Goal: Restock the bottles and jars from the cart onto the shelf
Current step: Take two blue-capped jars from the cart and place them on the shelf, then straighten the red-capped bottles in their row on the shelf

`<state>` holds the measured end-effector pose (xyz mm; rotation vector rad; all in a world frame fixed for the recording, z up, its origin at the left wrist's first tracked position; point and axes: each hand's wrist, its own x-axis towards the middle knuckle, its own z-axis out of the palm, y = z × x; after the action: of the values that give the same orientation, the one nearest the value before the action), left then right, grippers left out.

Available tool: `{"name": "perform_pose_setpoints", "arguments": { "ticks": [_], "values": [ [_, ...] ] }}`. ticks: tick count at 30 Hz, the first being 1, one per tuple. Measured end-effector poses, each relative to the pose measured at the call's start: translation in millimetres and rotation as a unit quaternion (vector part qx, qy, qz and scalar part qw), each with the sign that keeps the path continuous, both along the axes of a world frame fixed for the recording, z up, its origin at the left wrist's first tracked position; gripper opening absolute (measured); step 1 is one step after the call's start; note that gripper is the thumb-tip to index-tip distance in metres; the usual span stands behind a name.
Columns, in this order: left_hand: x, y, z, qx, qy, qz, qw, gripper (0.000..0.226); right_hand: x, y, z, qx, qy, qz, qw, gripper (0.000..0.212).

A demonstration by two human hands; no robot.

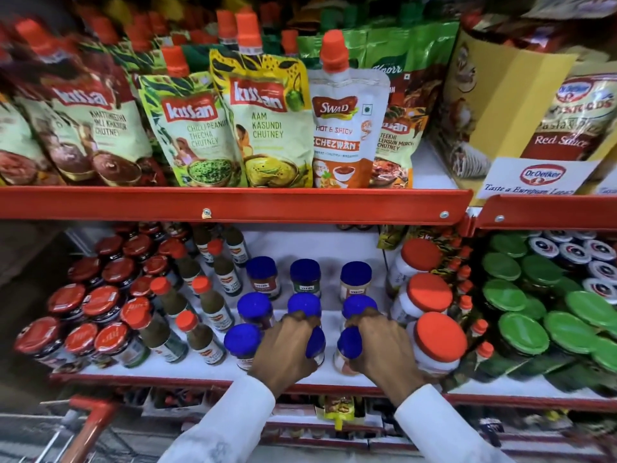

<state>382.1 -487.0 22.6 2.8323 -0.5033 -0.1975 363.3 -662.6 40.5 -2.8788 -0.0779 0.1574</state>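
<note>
Small jars with blue lids stand in three rows on the white lower shelf (187, 365). My left hand (287, 349) is closed over the lid of the front jar in the middle row (316, 344). My right hand (380, 345) is closed over the front jar in the right row (347, 345). Both jars stand upright near the shelf's front edge. Another blue-lidded jar (241, 342) stands free just left of my left hand. Both sleeves are white.
Red-lidded jars (100, 302) and green sauce bottles (207, 335) fill the left of the shelf. Big white jars with orange lids (437, 339) stand right of my right hand, green-lidded jars (521, 325) beyond. Chutney pouches (270, 128) hang above. A red cart handle (90, 426) is at lower left.
</note>
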Motion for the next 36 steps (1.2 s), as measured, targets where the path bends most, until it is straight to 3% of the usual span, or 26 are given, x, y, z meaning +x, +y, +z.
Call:
{"name": "perform_pose_setpoints", "arguments": {
  "ticks": [10, 16, 20, 27, 36],
  "values": [
    [-21, 17, 30, -0.022, -0.047, 0.003, 0.999, 0.044, -15, 8, 12, -0.029, -0.033, 0.004, 0.999, 0.037],
    [-42, 63, 64, -0.030, -0.179, 0.057, 0.982, 0.037, -11, 41, 37, 0.007, -0.148, 0.062, 0.987, 0.069],
    [-59, 118, 74, -0.025, -0.208, 0.130, 0.969, 0.033, -7, 85, 34, 0.002, -0.172, 0.104, 0.980, 0.081],
    [-72, 231, 73, -0.045, -0.200, 0.221, 0.953, 0.021, -3, 182, 26, 0.114, -0.154, 0.165, 0.968, 0.066],
    [-33, 292, 38, -0.167, -0.131, 0.187, 0.959, 0.036, 11, 253, 14, 0.232, -0.098, 0.079, 0.965, 0.052]
  ]
}}
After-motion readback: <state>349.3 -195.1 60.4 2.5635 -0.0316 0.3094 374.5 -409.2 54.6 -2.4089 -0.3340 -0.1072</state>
